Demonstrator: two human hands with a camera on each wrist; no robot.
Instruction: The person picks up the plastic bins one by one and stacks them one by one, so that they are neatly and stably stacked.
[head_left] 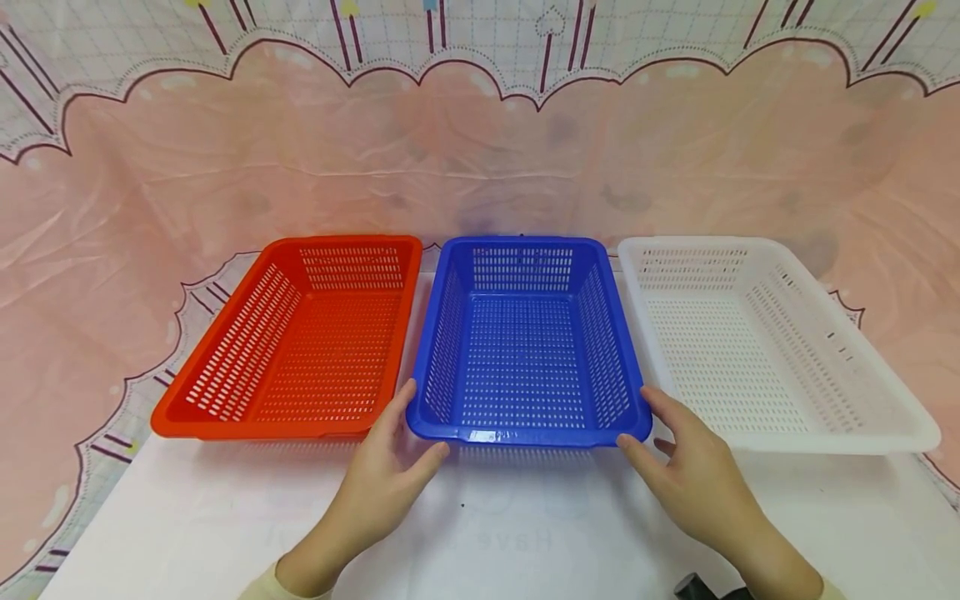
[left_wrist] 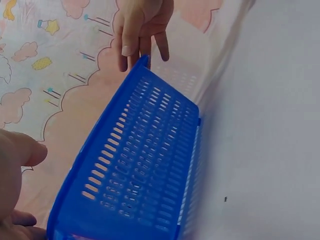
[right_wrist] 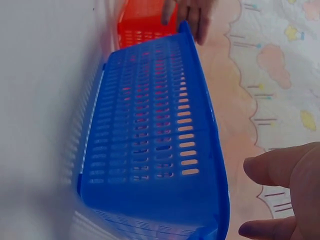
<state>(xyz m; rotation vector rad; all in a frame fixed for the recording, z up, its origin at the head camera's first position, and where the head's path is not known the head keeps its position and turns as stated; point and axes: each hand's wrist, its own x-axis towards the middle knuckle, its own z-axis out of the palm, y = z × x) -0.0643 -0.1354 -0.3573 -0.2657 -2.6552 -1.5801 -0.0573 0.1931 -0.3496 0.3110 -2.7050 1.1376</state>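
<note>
A blue rectangular plastic basket (head_left: 521,367) with slotted walls stands between my two hands. Beside its near left corner is my left hand (head_left: 378,479), index finger stretched along the outside and thumb held off the front rim. My right hand (head_left: 697,479) mirrors it at the near right corner, its fingertips at the rim. Both hands have extended fingers, not curled round the basket. In the left wrist view, a gap separates the left thumb (left_wrist: 30,150) from the rim. The right thumb (right_wrist: 275,165) likewise stands clear of the rim in the right wrist view. Whether the other fingers touch is unclear.
To the left of the blue basket is a red basket (head_left: 337,358), and to its right a white basket (head_left: 735,367). All three sit on a white table (head_left: 480,542). A patterned pink cloth (head_left: 480,167) hangs behind. A black object (head_left: 693,587) lies at the front edge.
</note>
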